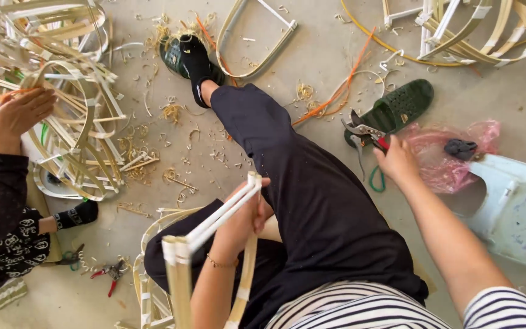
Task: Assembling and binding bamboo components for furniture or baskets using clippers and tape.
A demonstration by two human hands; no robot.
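Note:
I sit on a concrete floor with my leg in dark trousers stretched out. My left hand (248, 213) grips a frame of pale bamboo strips (214, 228) taped white at the joints, held up near my knee. My right hand (397, 159) reaches out to the right and closes on pruning shears (363, 131) with red handles; the blades are open and point away from me. The shears lie next to a dark green sandal (400, 106).
Another person's hand (19, 113) works on a heap of bent bamboo frames (74, 109) at the left. Red pliers (112, 272) lie on the floor at the lower left. A pink plastic bag (445, 158) and a white plastic stool (512, 207) sit at the right. Shavings cover the floor.

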